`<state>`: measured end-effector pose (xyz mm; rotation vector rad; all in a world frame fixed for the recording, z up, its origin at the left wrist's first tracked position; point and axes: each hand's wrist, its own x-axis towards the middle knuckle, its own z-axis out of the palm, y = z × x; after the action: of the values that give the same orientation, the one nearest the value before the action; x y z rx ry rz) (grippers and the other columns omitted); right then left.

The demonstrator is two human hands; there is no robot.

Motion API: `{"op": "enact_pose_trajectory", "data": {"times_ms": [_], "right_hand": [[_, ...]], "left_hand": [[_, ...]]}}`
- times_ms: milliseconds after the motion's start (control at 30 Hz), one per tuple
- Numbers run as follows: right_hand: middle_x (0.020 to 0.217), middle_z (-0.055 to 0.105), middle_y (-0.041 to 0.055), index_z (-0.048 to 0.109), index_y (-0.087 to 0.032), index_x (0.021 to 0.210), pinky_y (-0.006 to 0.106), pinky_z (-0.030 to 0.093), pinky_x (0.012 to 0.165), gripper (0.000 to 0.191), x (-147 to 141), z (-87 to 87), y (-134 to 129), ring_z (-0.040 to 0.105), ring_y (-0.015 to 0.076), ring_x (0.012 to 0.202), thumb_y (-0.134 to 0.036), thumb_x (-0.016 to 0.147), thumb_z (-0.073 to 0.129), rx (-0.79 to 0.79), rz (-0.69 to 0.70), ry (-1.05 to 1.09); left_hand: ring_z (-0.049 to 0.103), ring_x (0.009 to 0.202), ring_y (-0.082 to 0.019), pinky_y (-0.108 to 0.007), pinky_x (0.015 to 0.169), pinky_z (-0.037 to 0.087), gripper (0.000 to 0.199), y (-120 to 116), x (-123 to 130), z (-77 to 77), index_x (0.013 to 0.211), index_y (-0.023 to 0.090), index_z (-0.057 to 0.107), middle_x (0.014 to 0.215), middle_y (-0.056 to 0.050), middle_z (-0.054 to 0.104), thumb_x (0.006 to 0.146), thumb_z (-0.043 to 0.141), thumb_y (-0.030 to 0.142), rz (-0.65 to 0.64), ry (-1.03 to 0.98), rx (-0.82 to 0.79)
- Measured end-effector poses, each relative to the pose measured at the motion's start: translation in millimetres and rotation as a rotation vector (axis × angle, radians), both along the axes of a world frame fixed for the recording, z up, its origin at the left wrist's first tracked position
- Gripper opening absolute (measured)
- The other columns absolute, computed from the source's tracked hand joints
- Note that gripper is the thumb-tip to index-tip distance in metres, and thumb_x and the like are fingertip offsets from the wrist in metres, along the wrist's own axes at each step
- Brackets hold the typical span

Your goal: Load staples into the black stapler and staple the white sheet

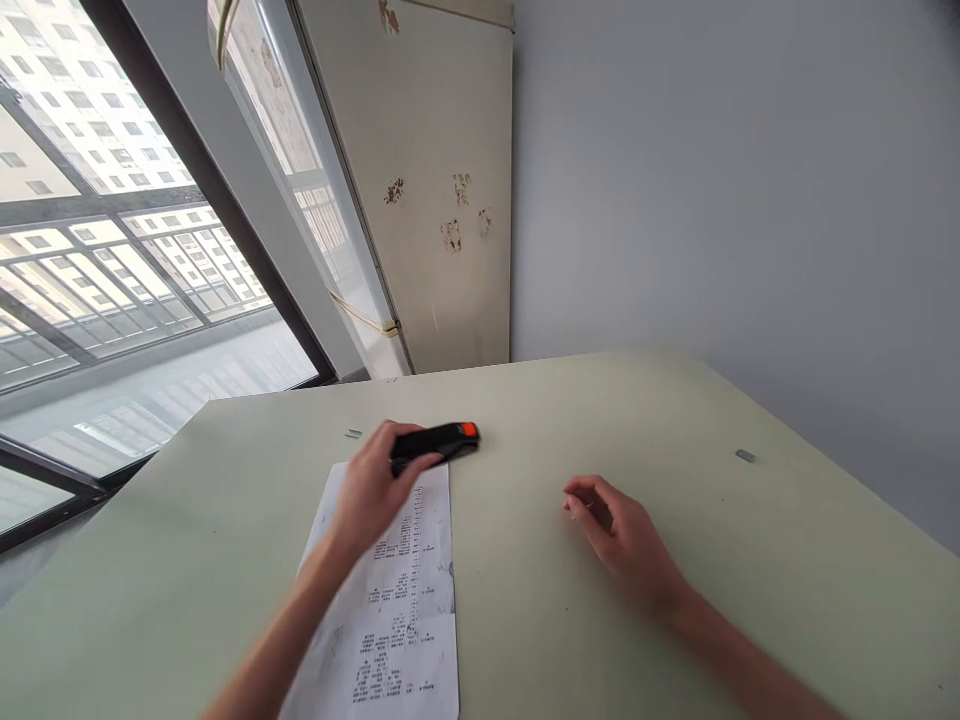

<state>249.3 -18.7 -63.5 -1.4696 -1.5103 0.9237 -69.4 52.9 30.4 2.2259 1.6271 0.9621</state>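
My left hand (375,480) is closed around a black stapler (431,442) with an orange-red patch at its right end. Hand and stapler are over the far end of a printed sheet of paper (409,640), which lies lengthwise on the table. To the right, my right hand (619,530) hovers above or rests on the bare tabletop; which one I cannot tell. Its fingers are curled, with thumb and forefinger pinched together. Something thin and pale may show at the fingertips, too small to name.
A short strip of staples (745,455) lies on the pale green table (570,410) near its right edge. Small metal pieces (353,433) rest left of the stapler. Behind the table stand a worn fridge (450,130) and a grey wall (712,180); a window (112,220) is at left.
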Motion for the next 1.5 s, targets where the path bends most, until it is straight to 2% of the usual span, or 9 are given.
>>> {"op": "enact_pose_trajectory", "data": {"times_ms": [133,300,500,633,833,967,1067,1300,1500], "right_hand": [[0.101,0.075,0.0091,0.066,-0.024,0.106,0.036,0.056,0.08,0.044,5.7,1.0,5.1,0.069,0.0257,0.093,-0.065,0.099,0.055,-0.004,-0.18,0.151],[0.105,0.073,0.0072,0.068,-0.025,0.101,0.036,0.054,0.083,0.041,15.8,8.9,10.5,0.065,0.0234,0.092,-0.063,0.1,0.053,-0.038,-0.314,0.184],[0.111,0.073,0.0082,0.067,-0.023,0.103,0.037,0.058,0.088,0.037,20.5,4.9,14.5,0.069,0.0257,0.104,-0.059,0.098,0.059,-0.012,-0.278,0.251],[0.111,0.073,0.0087,0.066,-0.022,0.107,0.039,0.057,0.092,0.034,19.2,0.1,15.6,0.069,0.0249,0.103,-0.055,0.098,0.061,0.02,-0.242,0.27],[0.113,0.073,0.0081,0.065,-0.024,0.112,0.039,0.056,0.094,0.032,25.9,-5.6,17.5,0.07,0.0249,0.103,-0.053,0.099,0.061,0.031,-0.241,0.27],[0.113,0.073,0.0081,0.066,-0.025,0.111,0.04,0.055,0.094,0.027,33.9,-8.7,18.5,0.069,0.0262,0.107,-0.049,0.101,0.06,0.024,-0.223,0.209],[0.114,0.073,0.0081,0.066,-0.026,0.111,0.04,0.055,0.095,0.025,37.2,-9.0,18.6,0.069,0.0265,0.108,-0.047,0.102,0.058,0.028,-0.218,0.167],[0.113,0.076,0.0081,0.068,-0.026,0.111,0.038,0.057,0.086,0.025,43.7,-10.3,18.5,0.071,0.028,0.108,-0.045,0.102,0.054,0.03,-0.217,0.053],[0.122,0.076,0.0079,0.068,-0.027,0.114,0.04,0.056,0.095,0.03,48.9,-12.7,18.2,0.07,0.0287,0.118,-0.048,0.105,0.049,-0.017,-0.169,0.001]], "left_hand": [[0.069,0.089,-0.022,-0.035,0.078,0.054,0.024,-25.8,59.2,-16.4,0.114,0.027,0.062,0.106,-0.005,0.072,0.101,0.062,0.048,-0.228,-0.062,-0.085],[0.069,0.081,-0.02,-0.033,0.068,0.05,0.02,-40.2,110.0,-42.5,0.113,0.027,0.058,0.106,-0.003,0.071,0.101,0.066,0.04,-0.311,-0.075,-0.149],[0.071,0.084,-0.022,-0.036,0.07,0.051,0.019,-45.4,134.3,-59.6,0.115,0.028,0.056,0.104,-0.003,0.07,0.102,0.065,0.038,-0.398,-0.041,-0.142],[0.07,0.083,-0.021,-0.037,0.071,0.052,0.021,-47.5,143.2,-70.0,0.115,0.027,0.056,0.107,-0.003,0.07,0.1,0.068,0.036,-0.378,-0.057,-0.153],[0.071,0.086,-0.021,-0.036,0.074,0.055,0.024,-50.8,148.7,-76.5,0.116,0.028,0.057,0.109,-0.002,0.07,0.099,0.071,0.036,-0.35,-0.108,-0.185],[0.069,0.111,-0.025,-0.041,0.093,0.057,0.041,-50.9,133.6,-70.6,0.128,0.028,0.051,0.12,-0.003,0.069,0.095,0.076,0.033,-0.409,-0.09,-0.208],[0.067,0.115,-0.027,-0.043,0.098,0.056,0.053,-53.7,116.1,-68.9,0.135,0.028,0.046,0.123,-0.005,0.067,0.093,0.078,0.029,-0.415,-0.055,-0.189],[0.066,0.111,-0.026,-0.043,0.095,0.056,0.038,-64.8,97.0,-73.3,0.128,0.028,0.052,0.12,-0.005,0.067,0.097,0.074,0.028,-0.377,-0.016,-0.177],[0.065,0.105,-0.024,-0.04,0.091,0.056,0.03,-66.5,99.0,-77.9,0.122,0.027,0.057,0.115,-0.004,0.068,0.097,0.073,0.025,-0.355,-0.04,-0.152]]}}
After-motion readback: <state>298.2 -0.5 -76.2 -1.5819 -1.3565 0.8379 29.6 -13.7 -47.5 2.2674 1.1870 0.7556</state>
